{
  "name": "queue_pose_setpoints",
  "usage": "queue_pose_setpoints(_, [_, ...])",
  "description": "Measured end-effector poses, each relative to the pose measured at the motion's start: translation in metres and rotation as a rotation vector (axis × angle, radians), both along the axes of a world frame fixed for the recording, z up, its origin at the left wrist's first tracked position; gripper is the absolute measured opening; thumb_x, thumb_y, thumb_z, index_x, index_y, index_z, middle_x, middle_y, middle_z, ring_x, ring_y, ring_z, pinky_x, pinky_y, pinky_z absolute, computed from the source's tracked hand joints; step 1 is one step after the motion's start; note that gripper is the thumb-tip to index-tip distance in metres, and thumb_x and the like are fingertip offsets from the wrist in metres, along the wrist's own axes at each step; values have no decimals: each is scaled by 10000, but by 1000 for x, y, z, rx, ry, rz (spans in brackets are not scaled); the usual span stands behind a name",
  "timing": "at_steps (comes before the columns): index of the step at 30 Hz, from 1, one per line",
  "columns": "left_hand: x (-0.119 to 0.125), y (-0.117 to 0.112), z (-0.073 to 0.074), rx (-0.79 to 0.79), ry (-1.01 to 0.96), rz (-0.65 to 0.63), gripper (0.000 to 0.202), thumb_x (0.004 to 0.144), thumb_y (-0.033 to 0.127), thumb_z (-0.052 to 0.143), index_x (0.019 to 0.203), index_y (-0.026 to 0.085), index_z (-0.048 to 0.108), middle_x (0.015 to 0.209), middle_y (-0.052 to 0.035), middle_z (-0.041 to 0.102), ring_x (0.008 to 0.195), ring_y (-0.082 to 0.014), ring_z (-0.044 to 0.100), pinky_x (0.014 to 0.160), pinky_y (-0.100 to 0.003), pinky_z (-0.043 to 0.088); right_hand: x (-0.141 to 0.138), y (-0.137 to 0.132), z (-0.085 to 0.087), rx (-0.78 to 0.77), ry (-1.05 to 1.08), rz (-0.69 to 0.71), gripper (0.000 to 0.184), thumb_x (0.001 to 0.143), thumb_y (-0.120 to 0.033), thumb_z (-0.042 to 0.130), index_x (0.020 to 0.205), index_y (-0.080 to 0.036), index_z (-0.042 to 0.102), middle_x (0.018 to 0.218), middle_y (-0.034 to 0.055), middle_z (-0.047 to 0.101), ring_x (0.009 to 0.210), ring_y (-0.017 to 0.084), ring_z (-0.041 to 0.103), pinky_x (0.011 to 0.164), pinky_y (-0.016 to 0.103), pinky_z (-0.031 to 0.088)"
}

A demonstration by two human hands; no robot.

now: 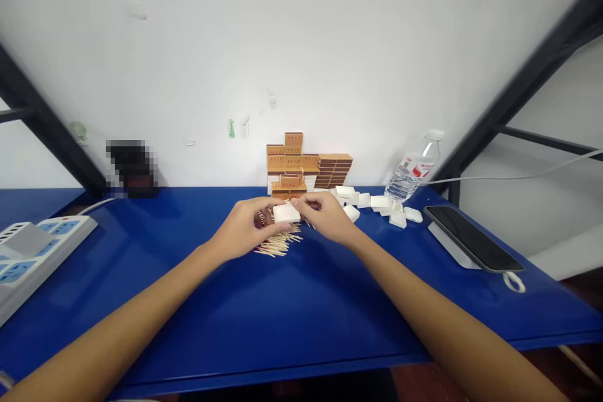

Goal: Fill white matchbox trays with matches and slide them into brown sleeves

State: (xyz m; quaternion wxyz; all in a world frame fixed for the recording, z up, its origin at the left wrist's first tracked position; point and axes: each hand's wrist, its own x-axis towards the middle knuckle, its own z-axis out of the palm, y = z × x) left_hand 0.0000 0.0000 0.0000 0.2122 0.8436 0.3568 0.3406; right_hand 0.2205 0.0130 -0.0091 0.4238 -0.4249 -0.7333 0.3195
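My left hand [245, 226] and my right hand [325, 217] meet over the middle of the blue table [282, 308]. Together they hold a small white matchbox tray [286, 213], fingers closed on its two ends. Under the hands lies a loose pile of matchsticks [279, 244]. Behind them, against the wall, stands a stack of orange matchbox sleeves [306, 166]. Several more white trays [377, 206] lie scattered just right of my right hand.
A clear water bottle [414, 169] stands at the back right. A dark phone [473, 239] lies on a white stand near the right edge. A white and blue power strip [32, 251] sits at the left edge. Black shelf struts rise on both sides.
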Motion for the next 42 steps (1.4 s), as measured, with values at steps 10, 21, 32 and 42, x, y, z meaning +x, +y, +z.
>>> queue_pose_setpoints(10, [-20, -23, -22, -24, -44, 145, 334, 870, 421, 801, 1123, 231, 695, 812, 18, 734, 611, -123, 609, 570, -252, 500, 41, 16, -14, 333, -381, -250, 232, 953, -375, 620, 791, -210, 649, 699, 15, 631, 627, 158, 510, 617, 304, 353])
queue_pose_setpoints(21, [-22, -30, -35, 183, 23, -2, 332, 930, 350, 773, 1245, 283, 695, 1114, -38, 742, 925, -188, 692, 794, -320, 600, 39, 17, -33, 355, -545, -219, 109, 893, -295, 688, 951, -216, 641, 900, 42, 645, 771, 182, 583, 681, 315, 399])
queue_pose_setpoints(32, [-19, -30, -33, 205, 18, 43, 301, 914, 371, 784, 1189, 270, 717, 1021, -32, 748, 846, -190, 678, 740, -324, 583, 44, 25, -36, 351, -552, -231, 117, 944, -228, 628, 841, -205, 677, 820, 29, 639, 690, 157, 535, 651, 312, 373])
queue_pose_setpoints(42, [-19, -27, -38, 142, -17, 207, 388, 828, 438, 859, 1159, 280, 735, 813, 36, 665, 603, -119, 541, 571, -258, 481, 17, -10, -11, 389, -313, -26, 94, 972, -275, 650, 908, -231, 702, 783, 3, 590, 667, 146, 500, 644, 311, 407])
